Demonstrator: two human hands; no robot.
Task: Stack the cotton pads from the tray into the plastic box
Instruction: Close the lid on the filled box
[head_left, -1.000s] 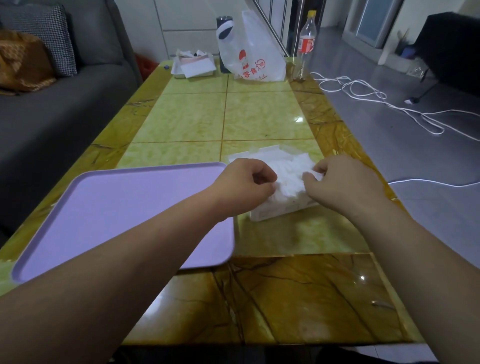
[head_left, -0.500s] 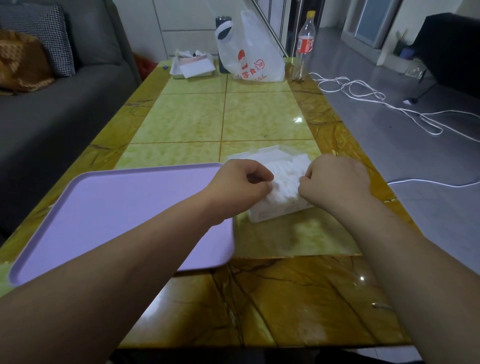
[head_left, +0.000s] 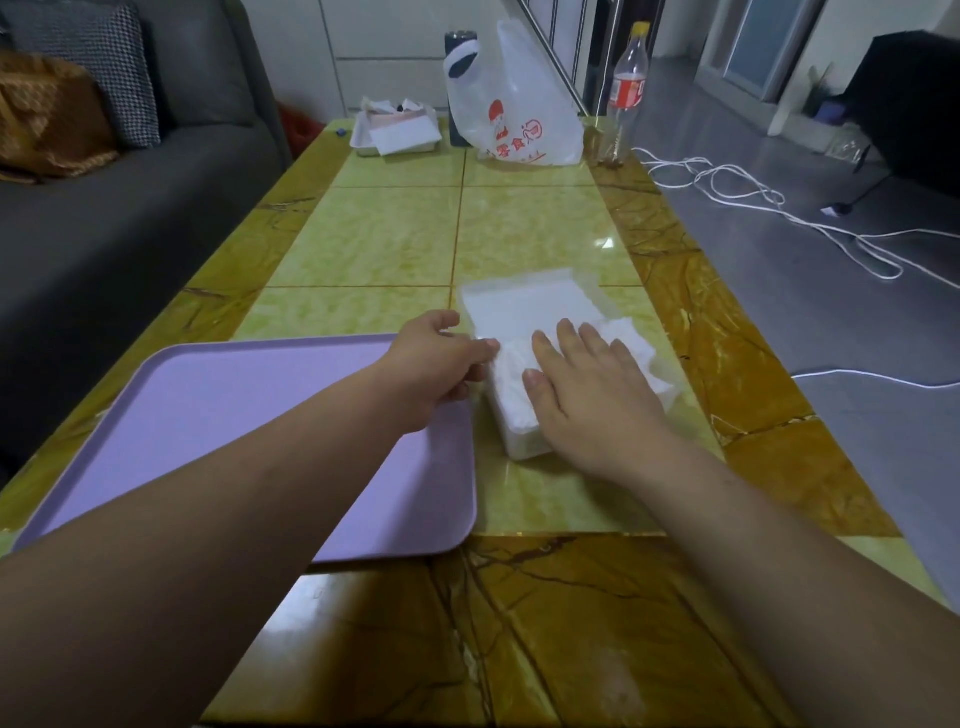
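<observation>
A clear plastic box (head_left: 519, 441) sits on the table, right of a lilac tray (head_left: 218, 410) that shows no pads on it. White cotton pads (head_left: 524, 317) fill the box up to its rim. My right hand (head_left: 587, 384) lies flat on top of the pads with its fingers straight. My left hand (head_left: 441, 358) is at the box's left edge, thumb and fingers curled against the side of the pad stack; whether it pinches a pad I cannot tell.
At the table's far end stand a white plastic bag (head_left: 514, 114), a small tray with papers (head_left: 397, 132), a dark cup (head_left: 460, 47) and a cola bottle (head_left: 626, 88). A grey sofa (head_left: 119, 197) runs along the left. White cable (head_left: 753, 208) lies on the floor to the right.
My right hand went from a curled pinch at the pads to lying flat on top of them. My left hand shifted left to the box's edge.
</observation>
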